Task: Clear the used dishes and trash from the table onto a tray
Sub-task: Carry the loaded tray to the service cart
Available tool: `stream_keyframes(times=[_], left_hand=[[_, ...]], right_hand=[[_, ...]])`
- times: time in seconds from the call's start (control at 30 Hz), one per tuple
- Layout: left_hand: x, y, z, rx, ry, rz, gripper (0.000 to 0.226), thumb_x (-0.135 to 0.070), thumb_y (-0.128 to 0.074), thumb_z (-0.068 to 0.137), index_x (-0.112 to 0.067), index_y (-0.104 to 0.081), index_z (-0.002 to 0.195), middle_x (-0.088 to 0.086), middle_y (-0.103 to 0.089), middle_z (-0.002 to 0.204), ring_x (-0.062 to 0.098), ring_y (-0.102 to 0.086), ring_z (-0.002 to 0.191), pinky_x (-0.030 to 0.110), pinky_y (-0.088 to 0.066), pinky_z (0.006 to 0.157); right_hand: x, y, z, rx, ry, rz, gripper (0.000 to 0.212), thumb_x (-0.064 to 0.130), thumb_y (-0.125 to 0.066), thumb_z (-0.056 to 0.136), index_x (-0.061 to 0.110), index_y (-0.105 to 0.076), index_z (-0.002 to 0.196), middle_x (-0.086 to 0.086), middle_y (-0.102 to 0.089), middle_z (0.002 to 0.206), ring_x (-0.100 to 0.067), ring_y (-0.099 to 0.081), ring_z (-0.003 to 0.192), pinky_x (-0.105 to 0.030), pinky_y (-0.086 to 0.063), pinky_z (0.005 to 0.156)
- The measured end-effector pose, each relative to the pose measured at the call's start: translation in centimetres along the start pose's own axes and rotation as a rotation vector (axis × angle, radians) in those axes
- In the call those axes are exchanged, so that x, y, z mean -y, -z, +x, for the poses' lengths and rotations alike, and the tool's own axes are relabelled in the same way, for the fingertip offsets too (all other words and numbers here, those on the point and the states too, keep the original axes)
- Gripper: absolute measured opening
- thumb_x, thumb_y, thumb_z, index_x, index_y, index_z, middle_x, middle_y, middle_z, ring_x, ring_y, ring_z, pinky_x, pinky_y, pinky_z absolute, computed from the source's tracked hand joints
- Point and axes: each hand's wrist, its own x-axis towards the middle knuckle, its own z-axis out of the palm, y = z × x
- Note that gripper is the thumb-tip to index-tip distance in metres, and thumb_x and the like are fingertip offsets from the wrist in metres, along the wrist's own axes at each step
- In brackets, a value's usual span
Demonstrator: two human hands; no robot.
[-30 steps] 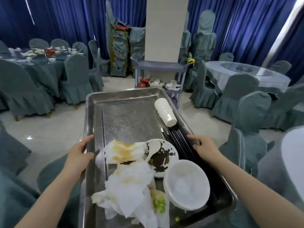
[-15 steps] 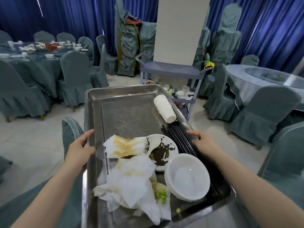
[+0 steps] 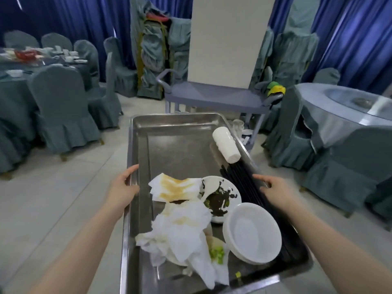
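Two bare hands carry a long steel tray (image 3: 180,149) through a banquet room: the left hand (image 3: 124,188) grips its left rim with the thumb over the edge, and the right hand (image 3: 273,190) curls round the right rim. On the tray lie stained napkins (image 3: 180,228), a dirty saucer (image 3: 222,195) with dark scraps, stacked white bowls (image 3: 253,232), black chopsticks (image 3: 244,177) and stacked paper cups (image 3: 227,146) on their side. Loading looks largely done, with the tray's far half bare. A grey service cart (image 3: 214,98) stands just ahead, possibly the drop-off. A table at far left (image 3: 12,85) holds more dishes, blurred. The fingers under the tray are hidden, and its near edge is cut off.
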Motion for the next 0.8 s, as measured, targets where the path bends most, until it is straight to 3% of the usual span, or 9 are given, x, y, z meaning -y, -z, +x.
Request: stream_keyframes(times=[0.1,0.2,0.3,0.43,0.53,0.67,0.8], left_hand=[[-2.1,-5.5,7.2,0.040,0.021,-0.006,0.075,0.013,-0.054,0.076,-0.035,-0.050,0.133,0.004,-0.049,0.138,-0.001,-0.053,0.056,0.015,-0.047,0.047],[-4.2,-11.1,13.6,0.025,0.024,0.011,0.074,0.010,-0.056,0.076,-0.038,-0.050,0.132,0.004,-0.051,0.136,-0.008,-0.057,0.051,0.010,-0.043,0.040],[-6.3,-16.0,19.6,0.021,0.041,0.032,0.076,0.009,-0.058,0.078,-0.041,-0.047,0.134,0.004,-0.049,0.140,-0.007,-0.058,0.069,0.013,-0.043,0.051],[-9.0,-21.0,27.4,0.027,0.036,-0.002,0.077,0.009,-0.055,0.079,-0.043,-0.045,0.134,0.005,-0.053,0.135,0.023,-0.062,0.102,0.032,-0.053,0.071],[-10.2,-24.0,33.6,0.005,0.051,-0.001,0.076,0.009,-0.054,0.080,-0.040,-0.045,0.136,0.004,-0.052,0.136,0.024,-0.057,0.112,0.039,-0.052,0.086],[-11.5,-27.9,43.4,-0.056,0.060,-0.007,0.074,0.011,-0.053,0.079,-0.037,-0.048,0.135,0.005,-0.057,0.126,0.020,-0.061,0.082,0.024,-0.048,0.057],[-12.9,-31.6,53.6,-0.027,0.086,-0.009,0.076,0.011,-0.053,0.079,-0.041,-0.047,0.134,0.002,-0.055,0.119,0.022,-0.060,0.069,0.025,-0.045,0.049]], right_hand=[[-2.2,0.9,8.6,0.009,-0.014,0.033,0.049,-0.008,-0.053,0.083,0.019,-0.066,0.121,-0.004,-0.067,0.108,-0.009,-0.054,0.089,-0.005,-0.033,0.064],[-4.3,1.7,18.0,0.020,-0.017,0.042,0.049,-0.006,-0.053,0.083,0.021,-0.067,0.121,-0.005,-0.067,0.110,-0.009,-0.057,0.085,-0.008,-0.035,0.064],[-5.5,3.0,27.1,0.039,-0.013,0.033,0.048,-0.001,-0.054,0.084,0.030,-0.067,0.119,-0.001,-0.066,0.099,-0.005,-0.057,0.069,-0.005,-0.037,0.054],[-5.4,4.8,39.2,0.079,0.020,0.005,0.049,0.000,-0.053,0.084,0.031,-0.066,0.120,-0.003,-0.064,0.122,-0.018,-0.061,0.102,-0.019,-0.042,0.082],[-4.8,4.5,47.4,0.110,0.056,-0.007,0.049,-0.002,-0.051,0.084,0.026,-0.066,0.121,-0.004,-0.061,0.129,-0.019,-0.056,0.116,-0.019,-0.038,0.093],[-4.2,2.7,58.4,0.115,0.073,-0.040,0.047,0.000,-0.052,0.085,0.028,-0.065,0.122,-0.002,-0.059,0.132,-0.020,-0.054,0.119,-0.019,-0.035,0.094],[-4.0,1.2,67.5,0.093,0.038,-0.033,0.046,0.000,-0.053,0.084,0.028,-0.067,0.118,-0.001,-0.062,0.128,-0.017,-0.059,0.104,-0.016,-0.037,0.091]])
